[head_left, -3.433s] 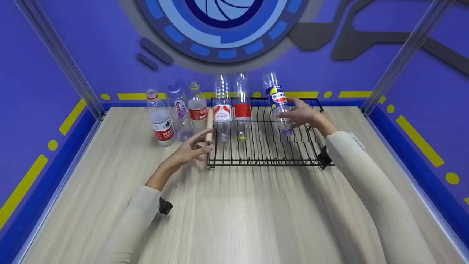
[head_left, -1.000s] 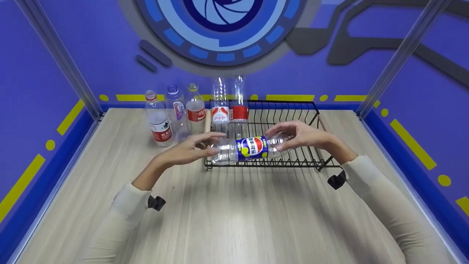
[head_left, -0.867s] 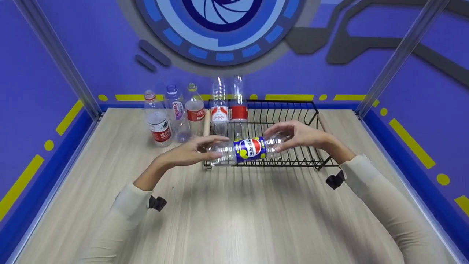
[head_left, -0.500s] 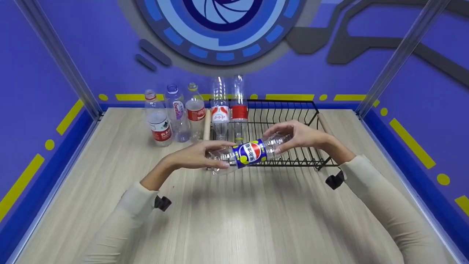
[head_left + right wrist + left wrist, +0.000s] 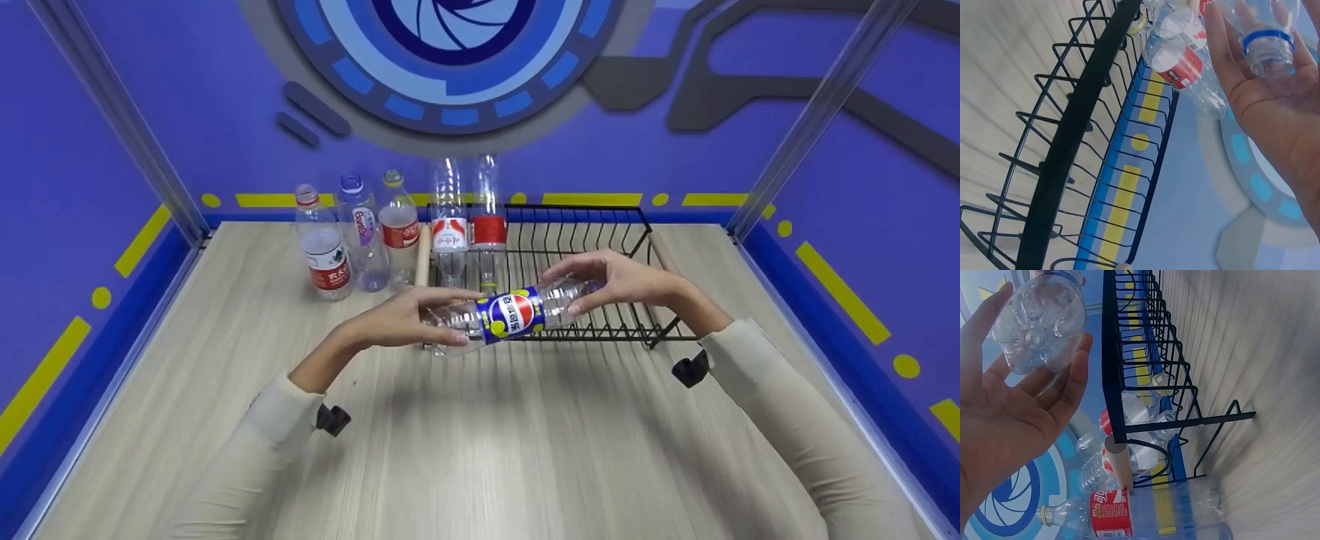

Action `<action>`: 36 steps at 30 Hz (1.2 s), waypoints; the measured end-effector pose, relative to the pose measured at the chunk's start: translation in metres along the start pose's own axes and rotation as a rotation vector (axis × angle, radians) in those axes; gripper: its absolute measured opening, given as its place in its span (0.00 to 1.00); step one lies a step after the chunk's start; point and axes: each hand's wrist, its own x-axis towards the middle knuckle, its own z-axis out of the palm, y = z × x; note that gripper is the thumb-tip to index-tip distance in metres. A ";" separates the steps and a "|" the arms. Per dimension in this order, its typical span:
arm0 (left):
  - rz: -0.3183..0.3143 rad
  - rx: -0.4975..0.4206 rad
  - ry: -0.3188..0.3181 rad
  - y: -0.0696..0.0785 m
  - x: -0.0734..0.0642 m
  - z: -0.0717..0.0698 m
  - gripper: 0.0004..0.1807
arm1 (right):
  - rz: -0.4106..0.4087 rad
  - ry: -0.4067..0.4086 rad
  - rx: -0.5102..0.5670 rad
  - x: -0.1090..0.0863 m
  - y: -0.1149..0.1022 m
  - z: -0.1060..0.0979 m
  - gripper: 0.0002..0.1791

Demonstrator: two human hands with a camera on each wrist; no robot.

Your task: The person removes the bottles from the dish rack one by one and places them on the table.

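pepsi bottle (image 5: 514,313) held above front part of black wire rack (image 5: 1075,135); long axis crosswise, slanted, neck pointing right, base left. left hand (image 5: 390,319) grips base end; right hand (image 5: 626,279) grips neck end.

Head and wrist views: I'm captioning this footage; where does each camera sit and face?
Head: on the head, facing forward and down at the held bottle and tabletop; left hand, right hand and sleeves show.
Left wrist: on that wrist, facing the bottle's base and rack; left hand shows.
Right wrist: likewise, facing the bottle's mouth; right hand shows.
Both wrist views share the rack.
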 end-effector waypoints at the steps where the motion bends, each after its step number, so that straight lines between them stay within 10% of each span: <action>1: 0.006 -0.001 0.004 -0.001 -0.001 0.000 0.35 | 0.000 0.006 0.000 -0.001 0.001 -0.002 0.32; 21: -0.039 -0.025 0.169 -0.027 -0.032 -0.018 0.37 | 0.145 0.203 0.039 -0.056 0.053 -0.060 0.25; 36: -0.047 -0.314 0.531 -0.045 -0.051 -0.034 0.37 | 0.209 0.325 0.066 -0.098 0.075 -0.084 0.24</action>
